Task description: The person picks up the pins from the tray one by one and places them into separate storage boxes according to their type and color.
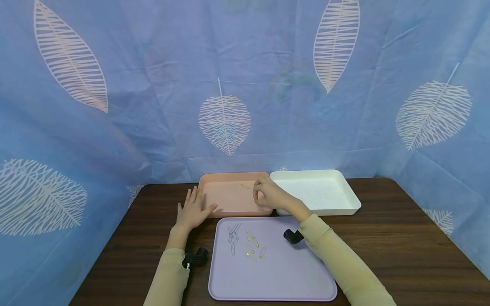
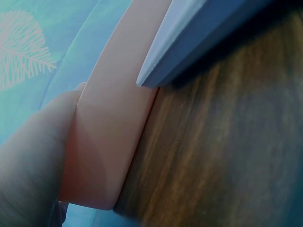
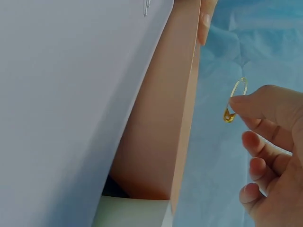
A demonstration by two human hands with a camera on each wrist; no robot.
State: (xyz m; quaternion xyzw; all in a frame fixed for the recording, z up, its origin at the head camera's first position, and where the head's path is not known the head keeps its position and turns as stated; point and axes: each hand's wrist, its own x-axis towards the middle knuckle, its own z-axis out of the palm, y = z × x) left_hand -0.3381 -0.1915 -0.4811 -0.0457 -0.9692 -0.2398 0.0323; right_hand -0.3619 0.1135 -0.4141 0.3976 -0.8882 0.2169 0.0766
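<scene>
My right hand (image 1: 269, 193) pinches a gold safety pin (image 3: 228, 115) between thumb and index finger, over the right end of the pink tray (image 1: 226, 204). In the right wrist view the other fingers are bent and apart from the pin. Inside the pink tray lies another gold safety pin (image 1: 245, 186). My left hand (image 1: 192, 212), fingers spread, rests at the tray's left edge with the thumb at its front left corner. On the lilac tray (image 1: 283, 272) are several gold safety pins (image 1: 252, 240) and, left of them, several silver safety pins (image 1: 233, 233).
A white tray (image 1: 314, 191) stands right of the pink one, behind the lilac tray. All three are on a dark wooden table (image 1: 413, 246). A blue leaf-patterned cloth (image 1: 268, 119) hangs behind the table. Both wrists carry a black strap-on camera (image 1: 197, 257).
</scene>
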